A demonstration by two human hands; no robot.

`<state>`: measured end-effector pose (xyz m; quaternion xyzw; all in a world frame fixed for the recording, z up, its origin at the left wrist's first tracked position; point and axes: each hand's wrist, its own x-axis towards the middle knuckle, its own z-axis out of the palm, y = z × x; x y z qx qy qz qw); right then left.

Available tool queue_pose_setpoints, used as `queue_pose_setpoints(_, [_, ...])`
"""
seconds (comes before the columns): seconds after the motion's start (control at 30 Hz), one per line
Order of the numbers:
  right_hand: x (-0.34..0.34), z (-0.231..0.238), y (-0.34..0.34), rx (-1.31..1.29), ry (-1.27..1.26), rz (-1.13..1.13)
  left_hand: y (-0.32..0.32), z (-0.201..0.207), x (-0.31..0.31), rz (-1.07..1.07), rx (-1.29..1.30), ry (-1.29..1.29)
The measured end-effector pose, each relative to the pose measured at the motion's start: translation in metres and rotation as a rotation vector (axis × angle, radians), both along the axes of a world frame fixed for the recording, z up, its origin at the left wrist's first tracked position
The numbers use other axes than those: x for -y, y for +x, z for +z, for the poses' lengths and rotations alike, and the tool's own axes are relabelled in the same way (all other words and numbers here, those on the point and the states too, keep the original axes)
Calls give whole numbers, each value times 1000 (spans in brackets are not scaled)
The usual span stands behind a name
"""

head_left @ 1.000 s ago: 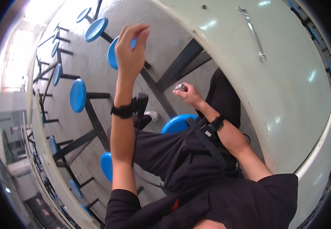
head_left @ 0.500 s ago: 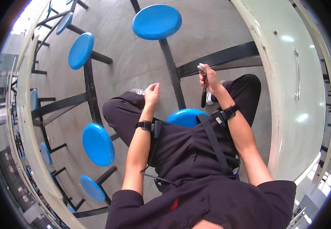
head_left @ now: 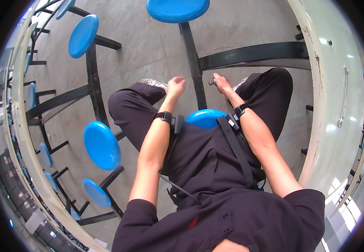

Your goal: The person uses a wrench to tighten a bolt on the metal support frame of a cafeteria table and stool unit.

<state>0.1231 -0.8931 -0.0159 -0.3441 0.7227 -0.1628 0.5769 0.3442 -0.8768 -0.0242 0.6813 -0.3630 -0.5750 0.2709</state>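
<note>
Right hand [head_left: 223, 85] is gripping a tool [head_left: 211, 82] above the floor [head_left: 144, 42], risking a drop should its hold slacken; left hand [head_left: 176, 87] is hanging blurred, its grip impossible to tell; a wrench [head_left: 344, 96] is lying on the table [head_left: 326, 143]

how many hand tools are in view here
2: a metal-headed tool in the right hand and a wrench on the table at the right. Others may be hidden.

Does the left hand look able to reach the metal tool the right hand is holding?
Probably yes: nothing seems to stand between the left hand and the metal tool in the right hand.
</note>
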Motion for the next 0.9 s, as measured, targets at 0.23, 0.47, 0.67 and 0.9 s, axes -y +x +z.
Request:
queue_pose_setpoints(0.23, [-3,0,13,288,4,34,-11,-5,6,166,-202,61])
queue_pose_setpoints(0.47, [-3,1,21,357,-87,51,-17,-9,9,194,-227,20])
queue_pose_setpoints(0.67, [-2,-10,24,283,-215,97,-18,-9,12,262,-220,27])
queue_pose_setpoints(0.9, [-2,3,25,203,-289,215,-20,-15,15,214,-202,-17])
